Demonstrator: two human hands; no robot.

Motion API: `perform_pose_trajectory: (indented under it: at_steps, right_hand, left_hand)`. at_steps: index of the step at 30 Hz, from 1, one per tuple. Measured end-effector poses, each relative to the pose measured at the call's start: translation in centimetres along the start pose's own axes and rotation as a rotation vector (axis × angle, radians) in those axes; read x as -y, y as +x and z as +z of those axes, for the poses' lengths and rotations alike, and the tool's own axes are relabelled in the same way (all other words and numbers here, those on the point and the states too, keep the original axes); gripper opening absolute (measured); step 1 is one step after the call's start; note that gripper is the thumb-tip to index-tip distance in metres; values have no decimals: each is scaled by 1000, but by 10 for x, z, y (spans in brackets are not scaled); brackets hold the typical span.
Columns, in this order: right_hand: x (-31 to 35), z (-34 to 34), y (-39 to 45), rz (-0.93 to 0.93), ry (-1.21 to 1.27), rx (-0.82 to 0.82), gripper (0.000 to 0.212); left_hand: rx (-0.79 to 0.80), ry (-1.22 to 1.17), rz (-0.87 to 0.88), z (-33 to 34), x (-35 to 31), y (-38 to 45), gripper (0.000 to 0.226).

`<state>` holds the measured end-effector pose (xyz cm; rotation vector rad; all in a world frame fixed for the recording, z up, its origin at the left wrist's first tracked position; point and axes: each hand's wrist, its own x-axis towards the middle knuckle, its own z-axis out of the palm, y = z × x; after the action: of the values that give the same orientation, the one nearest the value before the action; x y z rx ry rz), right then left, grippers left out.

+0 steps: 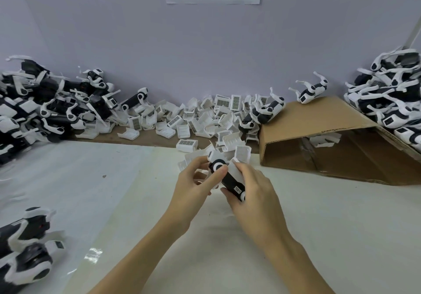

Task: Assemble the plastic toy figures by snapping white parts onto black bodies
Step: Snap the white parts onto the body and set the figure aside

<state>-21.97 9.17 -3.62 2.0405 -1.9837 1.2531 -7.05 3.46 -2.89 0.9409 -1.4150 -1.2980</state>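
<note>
- Your left hand [194, 184] and right hand [252, 193] together grip one black body [230, 181] above the table's [319, 225] centre.
- Loose white parts [205, 116] are heaped along its far edge.

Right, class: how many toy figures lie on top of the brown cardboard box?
2 black-and-white plastic toy figures: one on the brown cardboard box near its back edge, one at its left corner. Others may be hidden behind.

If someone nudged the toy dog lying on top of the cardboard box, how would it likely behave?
The toy dog lies on the sloping top of the cardboard box, so it would probably slide downhill. It looks like hollow plastic, likely light and stiff. Its thin white legs stick up and may catch.
</note>
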Motion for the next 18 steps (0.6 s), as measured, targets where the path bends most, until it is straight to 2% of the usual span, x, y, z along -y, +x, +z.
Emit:
perform_pose_trajectory:
  at_steps: [3,8,12,15,18]
  right_hand:
    - [-3,-2,0,11,-38,-27,63]
    - [-3,-5,0,25,-98,-35,56]
    - [-1,-2,-1,30,-29,-31,59]
    - [1,-3,0,13,-26,-76,56]
    - [1,-4,0,-13,-71,-128,55]
  left_hand:
    - [4,31,26,2,1,-1,68]
    - [-14,79,53,3,1,-1,56]
    - [-46,84,68,5,0,-3,56]
    - [-56,120,134,9,-1,-8,44]
    - [-80,158,218,9,-5,-11,42]
